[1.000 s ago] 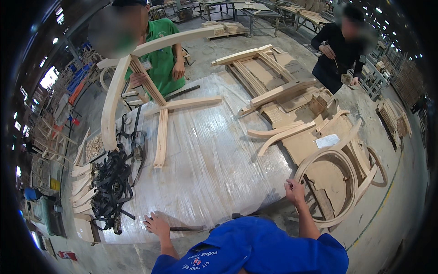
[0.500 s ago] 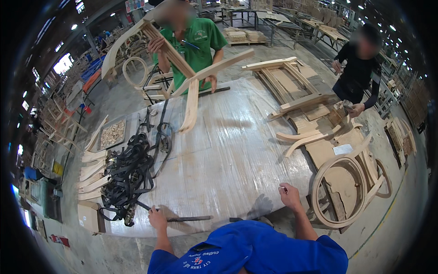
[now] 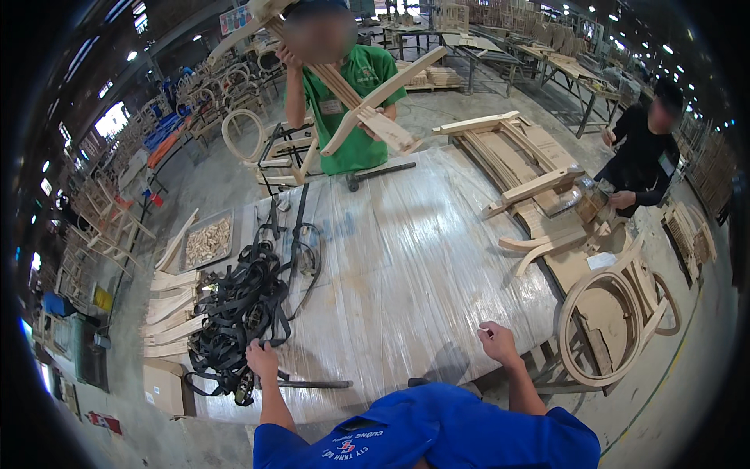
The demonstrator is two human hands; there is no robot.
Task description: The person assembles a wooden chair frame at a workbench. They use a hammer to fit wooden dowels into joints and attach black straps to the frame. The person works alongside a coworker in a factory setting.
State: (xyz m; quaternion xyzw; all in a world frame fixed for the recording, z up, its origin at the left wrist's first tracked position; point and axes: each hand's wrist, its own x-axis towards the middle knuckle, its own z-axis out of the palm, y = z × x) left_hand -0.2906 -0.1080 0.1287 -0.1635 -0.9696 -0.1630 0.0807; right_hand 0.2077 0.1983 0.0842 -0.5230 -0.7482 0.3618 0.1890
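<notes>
At the near edge of the pile of black straps (image 3: 242,305), my left hand (image 3: 262,361) is closed with its fingertips on one strap. Metal buckles show among the tangled straps. Beside my left wrist lies a dark bar-like tool (image 3: 316,384). My right hand (image 3: 498,344) is raised over the near right of the plastic-covered table (image 3: 391,289), its fingers curled together. A tiny pale spot shows at those fingertips, too small to name. Across the table, a person in green holds up a wooden chair frame (image 3: 363,109).
A hammer (image 3: 379,176) lies at the far edge. Left are curved wooden pieces (image 3: 168,313), a tray of small wooden pieces (image 3: 209,241) and a cardboard box (image 3: 166,388). On the right are a round wooden frame (image 3: 574,328), chair parts (image 3: 539,187) and a person in black (image 3: 648,148).
My left hand has moved slightly forward along the straps; my right hand stays nearly in place. The person in green has raised and turned the chair frame, uncovering the hammer. The view has shifted.
</notes>
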